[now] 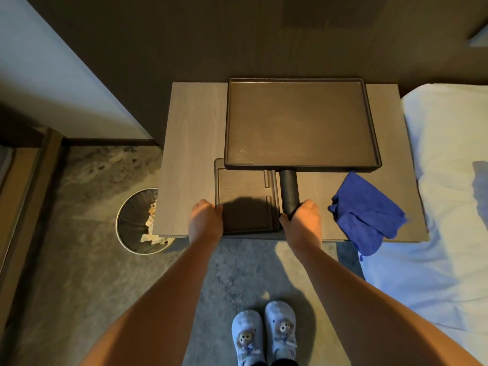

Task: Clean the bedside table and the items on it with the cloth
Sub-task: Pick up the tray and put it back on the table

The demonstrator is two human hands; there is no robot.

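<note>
Hands both curled: left hand (206, 220) grips the small tray's (245, 196) left rim, right hand (303, 223) grips the black cylinder (289, 186) beside that tray; blue cloth (367, 215) lies further right on the bench (190, 143)

No lettering, label, brand, number or sign can be read anywhere in the frame. Nothing legible is borne by the bedside table (190, 154) at centre, the large tray (298, 122) in the upper middle, the small tray (243, 186) below it, the black cylinder (289, 188) or the cloth (367, 212) at right of centre. On the slippers (247, 336) at the bottom edge only small ornaments are seen, without writing.
</note>
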